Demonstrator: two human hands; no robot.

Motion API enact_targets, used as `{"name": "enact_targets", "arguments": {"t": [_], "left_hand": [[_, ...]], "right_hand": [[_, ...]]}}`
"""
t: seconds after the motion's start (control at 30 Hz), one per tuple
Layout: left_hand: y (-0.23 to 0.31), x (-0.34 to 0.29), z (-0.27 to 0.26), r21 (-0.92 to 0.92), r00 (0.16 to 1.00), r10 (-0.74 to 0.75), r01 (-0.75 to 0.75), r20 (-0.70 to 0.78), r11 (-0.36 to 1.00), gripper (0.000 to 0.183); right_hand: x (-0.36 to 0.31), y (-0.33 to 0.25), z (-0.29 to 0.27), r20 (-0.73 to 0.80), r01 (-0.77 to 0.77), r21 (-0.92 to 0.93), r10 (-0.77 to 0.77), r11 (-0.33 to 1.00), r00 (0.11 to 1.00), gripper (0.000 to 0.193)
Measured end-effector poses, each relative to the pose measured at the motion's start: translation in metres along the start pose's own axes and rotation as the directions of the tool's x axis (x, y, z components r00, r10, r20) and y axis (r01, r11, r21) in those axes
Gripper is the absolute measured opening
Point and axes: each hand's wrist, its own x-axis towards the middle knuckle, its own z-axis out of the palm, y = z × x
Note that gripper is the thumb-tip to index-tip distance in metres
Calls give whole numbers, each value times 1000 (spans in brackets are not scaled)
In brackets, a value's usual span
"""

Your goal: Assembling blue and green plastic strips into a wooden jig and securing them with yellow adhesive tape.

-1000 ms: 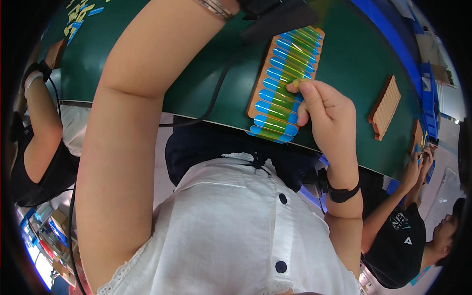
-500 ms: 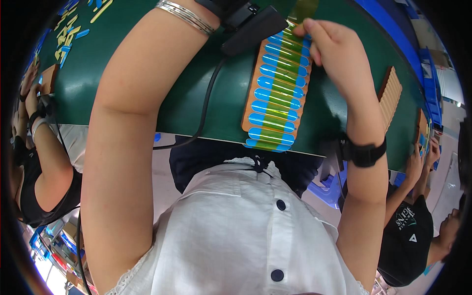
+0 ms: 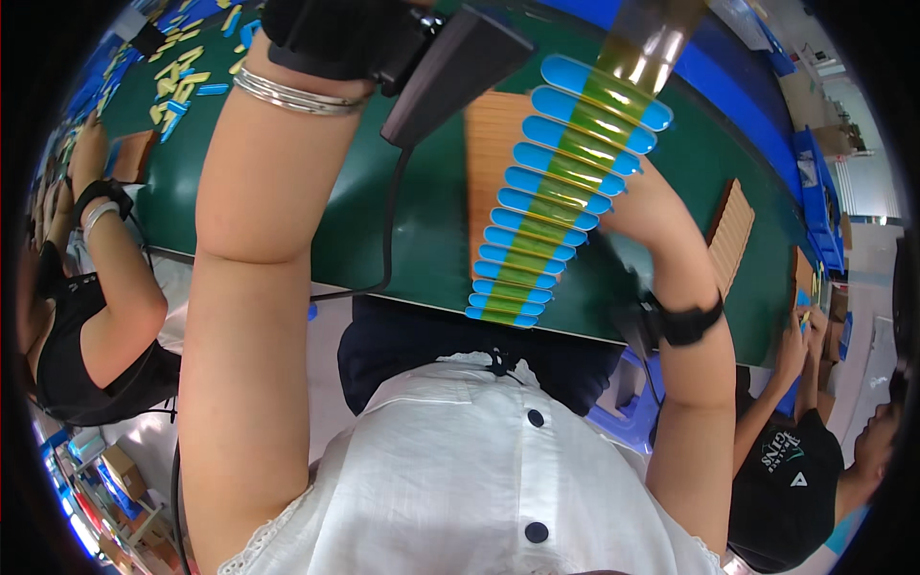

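A long strip of blue, round-ended flat pieces in a row (image 3: 551,182), joined down the middle by yellow-green see-through tape (image 3: 661,43), is raised at its far end. Beneath it on the green table lies a brown grooved board (image 3: 486,144), partly covered by the strip. My right hand (image 3: 640,206) is behind the strip's right side, its fingers hidden by the pieces. My left forearm reaches past the upper edge; a black wrist device (image 3: 321,38) shows there, but the left hand itself is out of sight.
Loose yellow and blue pieces (image 3: 182,81) are scattered at the far left. A second ribbed board (image 3: 733,235) lies to the right. People work on both sides, one with a hand (image 3: 91,149) at the left table edge. A black cable (image 3: 391,220) hangs from my left wrist device.
The strip has come up off the brown board, its far end now raised toward me. My right hand has gone from the strip's far edge to behind it. My left arm has shifted left.
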Motion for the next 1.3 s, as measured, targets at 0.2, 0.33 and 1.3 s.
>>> {"name": "enact_targets", "arguments": {"t": [0.2, 0.33, 1.3], "left_hand": [[-8, -1, 31, 145, 882, -22, 102, -471, 984, 90], [-19, 5, -1, 121, 919, -83, 139, -386, 983, 92], [-48, 86, 53, -368, 991, -87, 43, -102, 929, 91]], "right_hand": [[117, -8, 13, -33, 376, -132, -383, 917, 923, 38], [96, 8, -31, -46, 85, 560, -71, 824, 996, 61], [-238, 34, 31, -433, 319, 577, -49, 752, 900, 40]]}}
